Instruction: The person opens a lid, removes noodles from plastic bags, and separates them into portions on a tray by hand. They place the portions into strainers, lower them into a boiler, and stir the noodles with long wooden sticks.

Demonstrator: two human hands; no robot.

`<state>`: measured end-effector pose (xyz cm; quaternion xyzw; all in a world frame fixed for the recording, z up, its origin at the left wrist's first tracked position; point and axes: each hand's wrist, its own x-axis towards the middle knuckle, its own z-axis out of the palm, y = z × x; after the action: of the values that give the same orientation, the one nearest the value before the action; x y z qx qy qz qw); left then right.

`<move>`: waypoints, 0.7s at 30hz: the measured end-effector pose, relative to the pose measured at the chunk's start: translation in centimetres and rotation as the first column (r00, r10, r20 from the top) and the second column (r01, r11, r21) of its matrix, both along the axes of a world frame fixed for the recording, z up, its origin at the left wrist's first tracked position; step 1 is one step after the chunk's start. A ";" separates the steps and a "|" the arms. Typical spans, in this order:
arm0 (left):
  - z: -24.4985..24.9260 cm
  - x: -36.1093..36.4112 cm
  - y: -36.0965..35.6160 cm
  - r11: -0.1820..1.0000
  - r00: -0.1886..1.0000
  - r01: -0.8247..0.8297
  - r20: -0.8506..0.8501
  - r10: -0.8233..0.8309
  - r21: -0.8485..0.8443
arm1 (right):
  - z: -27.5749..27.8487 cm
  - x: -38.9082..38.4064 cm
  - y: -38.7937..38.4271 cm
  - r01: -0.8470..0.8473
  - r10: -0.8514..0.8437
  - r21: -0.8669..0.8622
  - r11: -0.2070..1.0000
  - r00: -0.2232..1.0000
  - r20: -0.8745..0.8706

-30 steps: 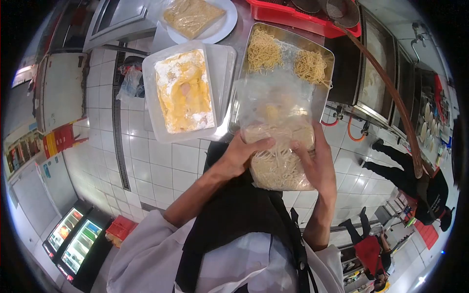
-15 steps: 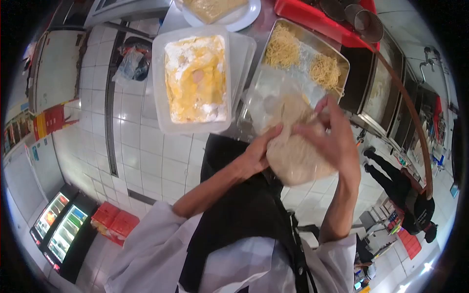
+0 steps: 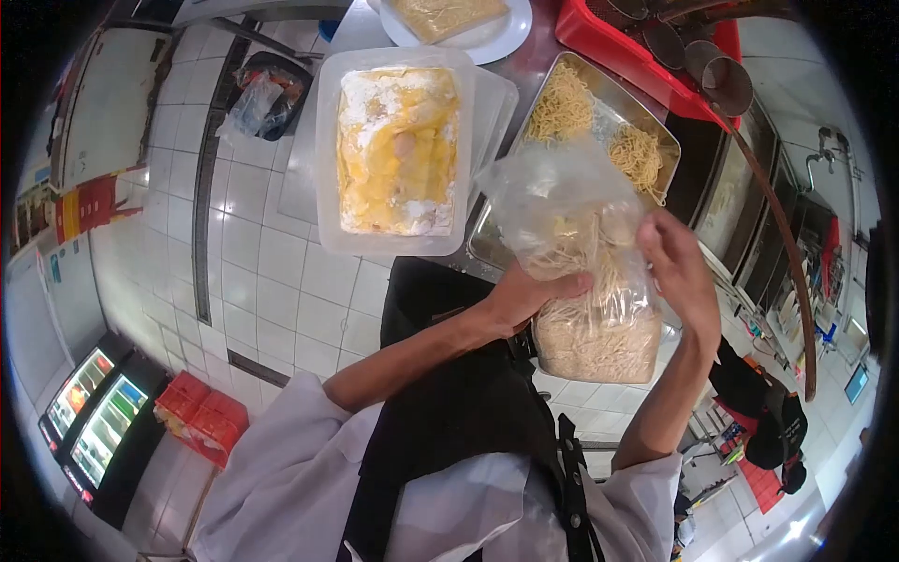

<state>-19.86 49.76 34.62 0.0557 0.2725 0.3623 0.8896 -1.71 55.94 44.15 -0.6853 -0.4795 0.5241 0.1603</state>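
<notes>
A clear plastic bag of noodles [image 3: 599,342] hangs in front of my apron, with pale strands packed at its base and its crinkled mouth spread toward the tray. My left hand [image 3: 534,298] grips it from the left, thumb pressed across the front. At the opposite side my right hand [image 3: 682,272] has its fingers bent against the plastic edge; its fingertips are partly hidden. Just beyond the bag lies a metal tray [image 3: 670,155] with two yellow noodle portions, one a noodle nest [image 3: 637,157]. The bag covers part of that tray.
Left of the bag, a translucent tub [image 3: 328,178] holds yellow, flour-dusted food. A white plate [image 3: 515,37] with a wrapped block stands behind it. Wire strainers [image 3: 721,80] rest over a red basket [image 3: 571,23]. Another person [image 3: 763,412] is at the right.
The bag's gathered top has loosened and spread, showing the noodles inside. My right hand has moved from its top to its right side. The person at right has shifted, and my view has moved slightly.
</notes>
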 end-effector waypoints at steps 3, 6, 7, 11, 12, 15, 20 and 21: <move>-0.1 0.0 -0.2 0.999 0.997 0.035 -0.065 -0.032 0.040 | 0.7 -1.6 1.0 -0.367 0.331 0.072 0.928 0.895 0.299; 0.5 -0.2 -0.4 0.999 0.999 0.024 -0.022 -0.025 -0.035 | 1.7 -2.0 1.5 -0.405 0.331 0.173 0.898 0.879 0.344; 0.6 -0.3 -0.2 0.997 1.000 0.017 0.012 -0.016 -0.073 | 1.6 -2.1 1.6 -0.411 0.337 0.170 0.895 0.876 0.344; 0.7 0.0 0.0 0.987 0.991 0.008 0.136 0.014 -0.157 | 2.0 -3.0 1.5 -0.354 0.288 0.327 0.876 0.929 0.232; 1.2 -0.1 0.4 0.989 0.992 -0.021 0.122 0.039 -0.147 | 2.2 -3.2 1.8 -0.344 0.280 0.381 0.858 0.936 0.215; 1.2 -0.5 0.9 0.979 0.991 -0.002 0.129 0.029 -0.202 | 2.6 -3.1 2.3 -0.285 0.253 0.291 0.914 0.957 0.142; 1.7 -0.6 0.7 0.998 0.998 0.011 0.069 -0.007 -0.055 | 3.6 -2.5 1.8 -0.191 0.201 0.257 0.948 0.980 -0.013; 1.6 -0.5 0.8 0.998 0.993 0.034 0.113 -0.028 -0.057 | 2.8 -1.0 2.1 -0.203 0.228 0.244 0.948 0.971 -0.076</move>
<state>-20.36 50.55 36.23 0.0134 0.2315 0.3430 0.9103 -2.67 58.06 46.99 -0.5771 -0.6012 0.5127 0.2063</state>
